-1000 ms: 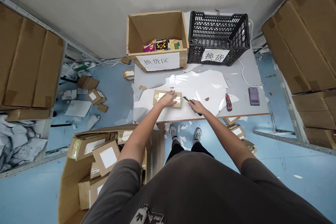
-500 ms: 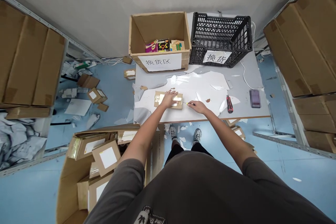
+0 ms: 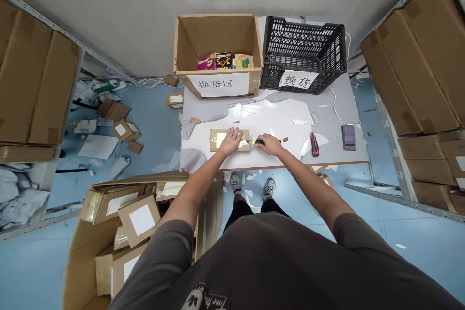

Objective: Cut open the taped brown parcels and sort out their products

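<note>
A small taped cardboard box (image 3: 214, 141) with a white label lies on the table. Spread over its top is my left hand (image 3: 231, 141), fingers apart and pressing on it. Just right of the box, my right hand (image 3: 271, 145) is closed around a knife (image 3: 259, 142) with a black and yellow handle. The knife's tip points left and reaches the box's right end. A red and black tool (image 3: 314, 145) lies farther right on the table.
Behind stand an open carton (image 3: 203, 77) holding small packs and a black crate (image 3: 269, 75). Paper scraps litter the table (image 3: 334, 106); a phone (image 3: 349, 137) lies right. A large carton of boxes (image 3: 74, 261) stands lower left, and shelves of cartons flank both sides.
The knife in my right hand has moved left relative to the box, its tip now reaching the right end. More of the handle shows. The whole view has shifted slightly.
</note>
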A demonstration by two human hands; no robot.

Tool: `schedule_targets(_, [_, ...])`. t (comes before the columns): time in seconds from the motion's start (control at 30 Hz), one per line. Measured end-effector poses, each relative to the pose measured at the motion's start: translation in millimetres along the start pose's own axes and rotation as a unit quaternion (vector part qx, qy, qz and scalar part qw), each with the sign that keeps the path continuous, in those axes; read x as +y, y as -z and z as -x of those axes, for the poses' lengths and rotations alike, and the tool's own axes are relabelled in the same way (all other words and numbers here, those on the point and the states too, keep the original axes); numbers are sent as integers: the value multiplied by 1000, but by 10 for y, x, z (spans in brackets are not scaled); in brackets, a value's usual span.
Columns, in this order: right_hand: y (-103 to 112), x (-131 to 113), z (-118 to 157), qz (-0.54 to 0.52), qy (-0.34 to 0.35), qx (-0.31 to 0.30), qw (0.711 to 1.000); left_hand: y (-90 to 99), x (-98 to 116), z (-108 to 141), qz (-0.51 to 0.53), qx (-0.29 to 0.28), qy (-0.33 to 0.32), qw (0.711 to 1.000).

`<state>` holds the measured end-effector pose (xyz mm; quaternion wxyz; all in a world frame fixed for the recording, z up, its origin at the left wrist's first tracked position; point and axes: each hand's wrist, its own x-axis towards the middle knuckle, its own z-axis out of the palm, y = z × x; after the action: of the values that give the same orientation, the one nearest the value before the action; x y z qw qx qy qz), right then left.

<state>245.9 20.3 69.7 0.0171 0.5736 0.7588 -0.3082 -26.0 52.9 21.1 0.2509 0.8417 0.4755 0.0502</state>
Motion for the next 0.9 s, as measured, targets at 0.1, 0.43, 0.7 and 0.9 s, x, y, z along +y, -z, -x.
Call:
schedule_targets(0.1, [-2,-16,-11,20,8,5,1000,-33,-27,-16,6,1,8,1000])
schedule_targets(0.43, [14,-109,-9,-79,-52,-38,995,-84,-17,5,20,9,16,1000])
schedule_targets(0.7, [53,-54,-59,-1,-17,-31,999,-99,12,30,27,22,24,999])
schedule_targets(0.9, [25,-40,-39,92,36,6,995,-73,27,30,27,13,33,999])
